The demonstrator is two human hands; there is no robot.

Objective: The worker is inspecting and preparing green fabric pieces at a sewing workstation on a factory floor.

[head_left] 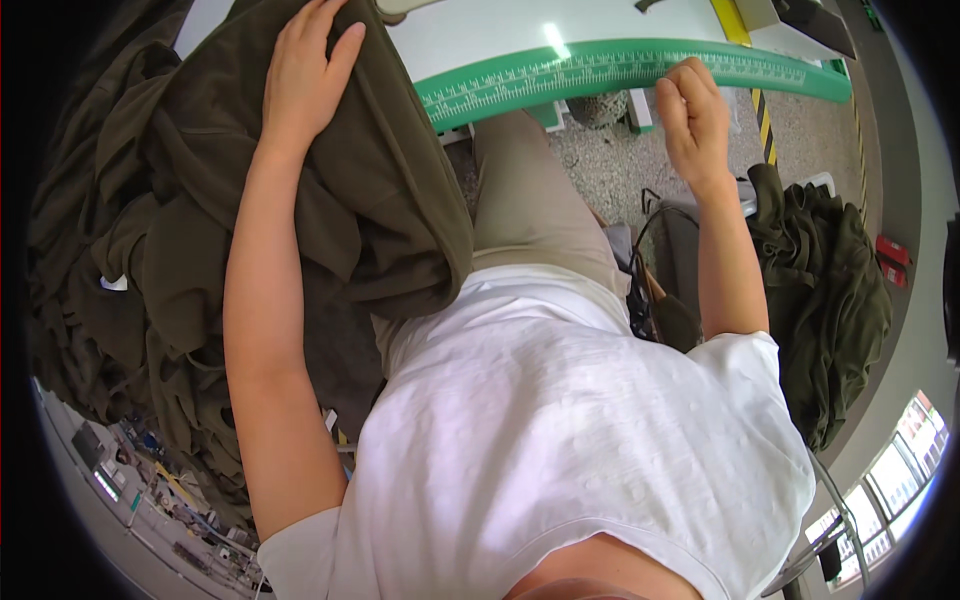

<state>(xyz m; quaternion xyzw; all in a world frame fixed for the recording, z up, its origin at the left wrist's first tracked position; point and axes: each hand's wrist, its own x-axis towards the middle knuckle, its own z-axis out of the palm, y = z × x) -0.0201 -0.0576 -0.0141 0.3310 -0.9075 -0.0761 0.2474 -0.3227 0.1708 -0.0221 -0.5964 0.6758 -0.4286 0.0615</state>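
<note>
My left hand [305, 85] lies flat on a dark olive-brown piece of cloth [390, 190], fingers stretched and thumb spread. The cloth drapes over the left end of the table edge and hangs down toward my lap. At the right, my right hand [694, 130] is closed with its fingers curled in, right by the front edge of a green strip with white ruler markings [570, 78]. Whatever is inside those fingers, if anything, is hidden.
A white tabletop [480, 35] runs along the far side. More dark cloth is heaped at the left [150, 250], and another dark green pile [825, 290] sits at the right. A black cable [640, 260] hangs beside my leg. Yellow-black tape [765, 125] marks the floor.
</note>
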